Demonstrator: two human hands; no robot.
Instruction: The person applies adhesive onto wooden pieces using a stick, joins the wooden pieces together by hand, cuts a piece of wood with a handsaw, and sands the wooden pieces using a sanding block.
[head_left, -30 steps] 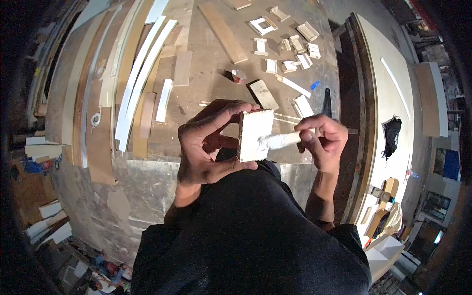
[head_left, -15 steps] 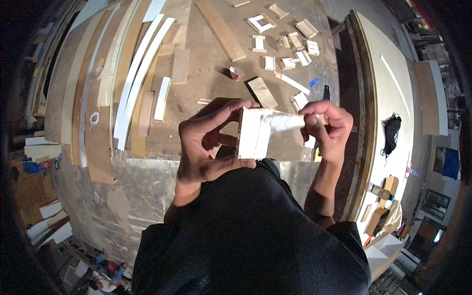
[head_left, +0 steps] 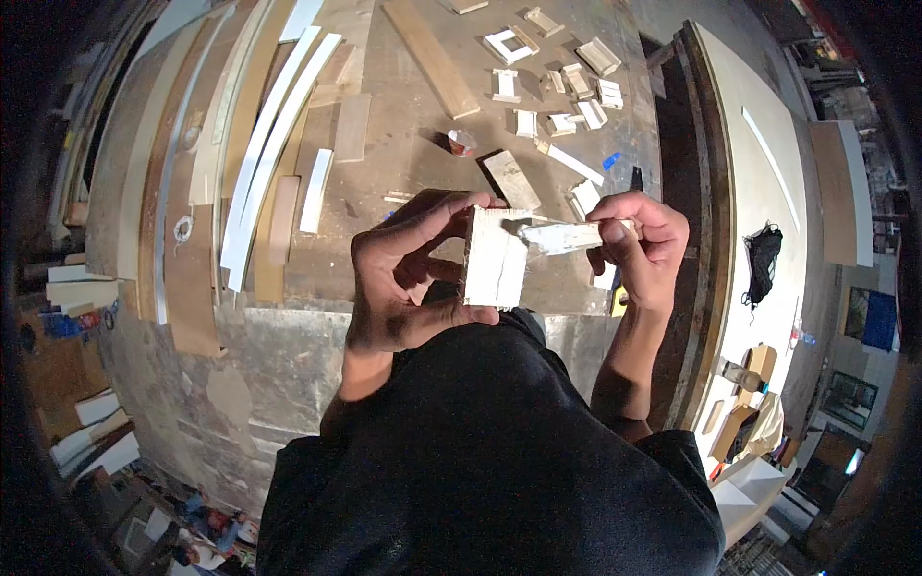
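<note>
So the left hand [head_left: 408, 274] is pinching a squarish wooden block [head_left: 494, 269], fingers at the top edge, thumb at the bottom. The right hand [head_left: 643, 248] pinches a whitish, smeared flat stick [head_left: 562, 236] whose long axis runs roughly sideways. From that right grip, the block's off to the left, and the tip's at its upper right, touching or just over, can't tell. Farther out past both grips, there's a red-and-white cup [head_left: 461, 143] on the worktop [head_left: 403, 125], no readable label.
</note>
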